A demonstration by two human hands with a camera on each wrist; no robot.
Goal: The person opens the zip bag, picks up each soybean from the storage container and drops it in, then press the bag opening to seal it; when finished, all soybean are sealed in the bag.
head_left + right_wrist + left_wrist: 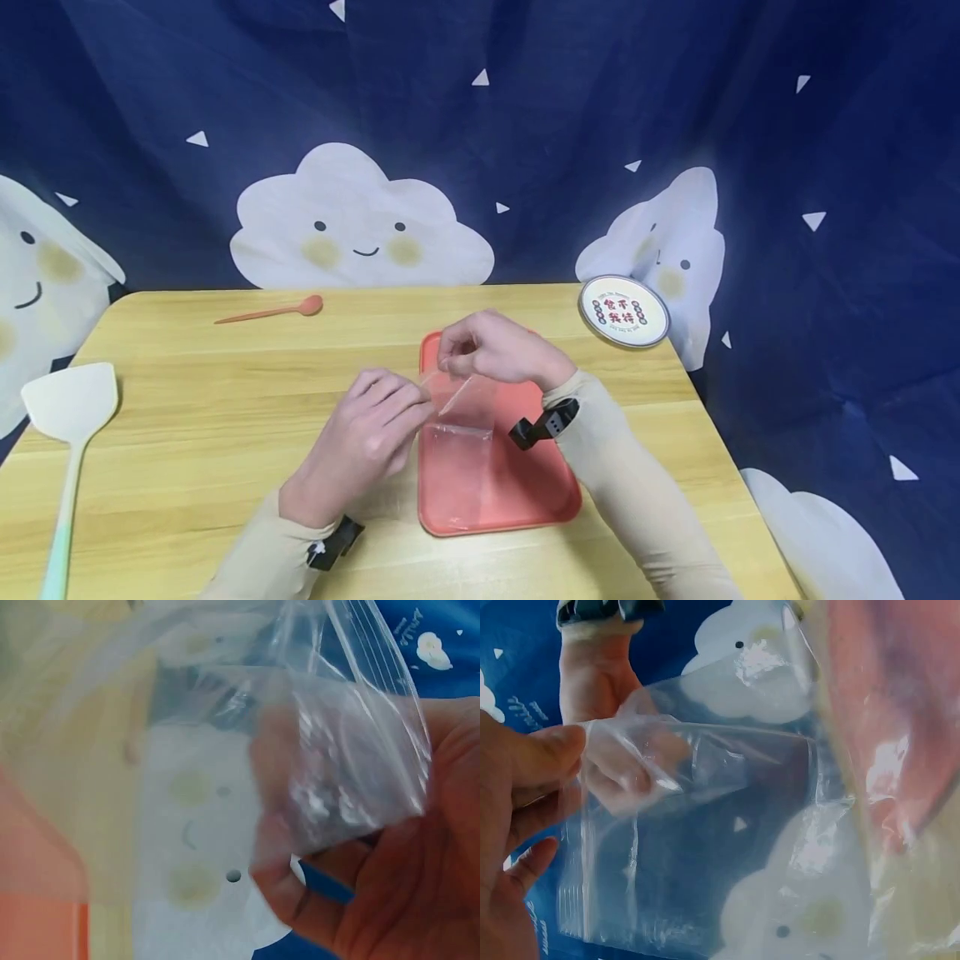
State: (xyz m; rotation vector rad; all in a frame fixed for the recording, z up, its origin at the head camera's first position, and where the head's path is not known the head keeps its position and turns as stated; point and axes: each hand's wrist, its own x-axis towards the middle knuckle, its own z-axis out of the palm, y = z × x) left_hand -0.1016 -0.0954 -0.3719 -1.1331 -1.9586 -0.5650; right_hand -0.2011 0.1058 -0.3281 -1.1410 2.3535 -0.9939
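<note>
A clear zip-lock bag (459, 475) hangs from both hands over the coral-red tray (536, 492), which shows through the film. Its ribbed seal strip (577, 900) runs along the left edge in the left wrist view. My left hand (371, 429) pinches a corner of the bag at its top edge between thumb and fingers. Slightly higher and farther forward, my right hand (498, 350) grips the opposite side of the mouth with bent fingers. In the right wrist view, film lies across the fingertips of the right hand (405, 877) and partly blurs them.
At the left lies a white spatula (75, 404) with a mint-green handle. An orange spoon (309, 306) rests near the back edge of the wooden table (225, 400). A white plate (625, 312) with red lettering stands at the back right corner, by the blue cloud-print curtain (547, 100).
</note>
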